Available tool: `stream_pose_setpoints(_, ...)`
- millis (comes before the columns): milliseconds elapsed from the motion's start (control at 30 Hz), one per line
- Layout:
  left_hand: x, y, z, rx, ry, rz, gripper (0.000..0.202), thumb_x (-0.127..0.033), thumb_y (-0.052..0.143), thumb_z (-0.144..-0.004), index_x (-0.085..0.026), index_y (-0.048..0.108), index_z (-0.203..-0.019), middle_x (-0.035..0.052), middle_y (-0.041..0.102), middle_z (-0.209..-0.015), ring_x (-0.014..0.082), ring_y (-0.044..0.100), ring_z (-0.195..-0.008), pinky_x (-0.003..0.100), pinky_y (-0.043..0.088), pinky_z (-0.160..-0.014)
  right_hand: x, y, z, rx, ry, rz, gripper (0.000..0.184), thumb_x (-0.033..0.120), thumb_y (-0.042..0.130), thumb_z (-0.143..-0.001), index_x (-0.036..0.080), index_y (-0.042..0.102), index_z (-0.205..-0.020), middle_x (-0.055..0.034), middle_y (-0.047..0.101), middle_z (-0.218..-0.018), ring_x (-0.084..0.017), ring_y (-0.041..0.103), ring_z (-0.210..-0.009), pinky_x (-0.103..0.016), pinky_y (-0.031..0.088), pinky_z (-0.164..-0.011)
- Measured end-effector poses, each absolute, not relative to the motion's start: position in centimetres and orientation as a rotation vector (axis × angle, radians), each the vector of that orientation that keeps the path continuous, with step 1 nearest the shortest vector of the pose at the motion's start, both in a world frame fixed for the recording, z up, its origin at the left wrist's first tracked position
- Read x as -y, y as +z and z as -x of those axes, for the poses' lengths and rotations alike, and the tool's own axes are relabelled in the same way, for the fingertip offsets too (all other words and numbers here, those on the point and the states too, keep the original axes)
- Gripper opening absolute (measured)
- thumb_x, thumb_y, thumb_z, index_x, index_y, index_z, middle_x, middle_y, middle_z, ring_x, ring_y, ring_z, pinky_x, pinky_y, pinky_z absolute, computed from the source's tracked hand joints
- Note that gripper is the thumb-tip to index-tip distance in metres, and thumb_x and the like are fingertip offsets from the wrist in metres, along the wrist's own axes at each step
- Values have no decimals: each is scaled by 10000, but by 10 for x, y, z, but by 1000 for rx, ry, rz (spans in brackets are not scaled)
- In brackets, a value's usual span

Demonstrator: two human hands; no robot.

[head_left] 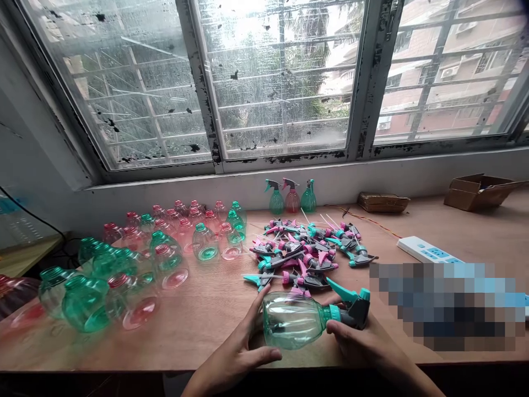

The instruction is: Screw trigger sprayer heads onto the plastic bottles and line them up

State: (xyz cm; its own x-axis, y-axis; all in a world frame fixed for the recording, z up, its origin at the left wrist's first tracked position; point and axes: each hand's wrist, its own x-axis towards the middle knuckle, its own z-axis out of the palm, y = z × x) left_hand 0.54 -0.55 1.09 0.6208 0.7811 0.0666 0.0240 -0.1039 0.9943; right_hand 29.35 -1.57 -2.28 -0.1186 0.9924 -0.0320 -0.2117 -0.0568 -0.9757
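A clear green spray bottle (293, 320) lies on its side near the front edge of the wooden table (206, 320). My left hand (243, 347) is wrapped round its base end. My right hand (359, 342) grips the neck, where a teal and grey trigger sprayer head (351, 306) sits on the bottle. Just behind lies a heap of loose pink and teal trigger heads (306, 251).
Many empty green and pink bottles (136, 264) lie and stand on the left of the table. Three assembled spray bottles (291, 197) stand at the wall under the window. A white power strip (427, 251), a brown packet (382, 202) and an open cardboard box (475, 190) are at right.
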Motion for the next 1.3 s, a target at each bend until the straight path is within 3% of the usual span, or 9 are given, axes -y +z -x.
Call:
stream_pose_setpoints(200,6,14,-7,-682,721,-1549,1079,-192,784,-865,-464,38,-1595,-1,166,-1735,312,206,-1576,534,149,-1288,15,-23,-294,1138,1329,1076,411,525,879,-710,194,709,-884,6,709,-692,-162,579,-603,-303,423,-595)
stream_pose_setpoints(367,6,15,-6,-677,719,-1562,938,-398,735,-910,-371,119,-1617,38,166,-1735,343,134,-1589,548,102,-1289,17,-19,-293,1146,1369,1042,440,509,883,-717,206,701,-979,49,647,-648,-135,525,-580,-286,388,-582)
stream_pose_setpoints(467,6,16,-5,-697,711,-1562,871,-442,674,-946,-339,134,-1621,47,170,-1733,344,83,-1595,541,94,-1291,17,-17,-292,1143,1397,1011,449,498,892,-706,212,703,-996,61,621,-641,-138,511,-595,-290,387,-600)
stream_pose_setpoints(633,7,17,-6,-704,686,-1566,982,-288,733,-915,-402,54,-1615,8,129,-1741,341,105,-1593,549,128,-1291,17,-18,-294,1148,1367,1077,413,536,856,-729,202,715,-927,23,662,-686,-153,537,-605,-301,408,-599)
stream_pose_setpoints(800,7,13,-6,-682,711,-1570,1043,-184,721,-911,-455,-19,-1595,-11,122,-1741,317,144,-1590,538,167,-1287,16,-18,-295,1140,1409,1055,412,546,824,-759,218,706,-978,32,642,-693,-135,502,-552,-278,367,-542)
stream_pose_setpoints(1033,6,10,-3,-731,718,-1565,998,-322,777,-876,-396,108,-1613,4,158,-1737,335,82,-1595,531,26,-1299,15,-24,-294,1128,1429,947,424,434,919,-689,221,716,-994,48,643,-675,-150,540,-611,-278,388,-596)
stream_pose_setpoints(1167,5,7,-1,-788,695,-1571,987,-346,797,-856,-358,167,-1616,35,173,-1733,365,104,-1589,562,45,-1293,15,-24,-294,1117,1485,925,421,446,908,-711,223,703,-1004,77,570,-585,-121,480,-535,-253,328,-519)
stream_pose_setpoints(1300,4,4,-1,-767,711,-1591,1054,-260,804,-849,-391,95,-1617,36,128,-1741,358,145,-1584,569,124,-1287,15,-25,-296,1112,1443,1004,430,479,890,-725,202,704,-996,26,665,-677,-118,491,-549,-260,340,-522)
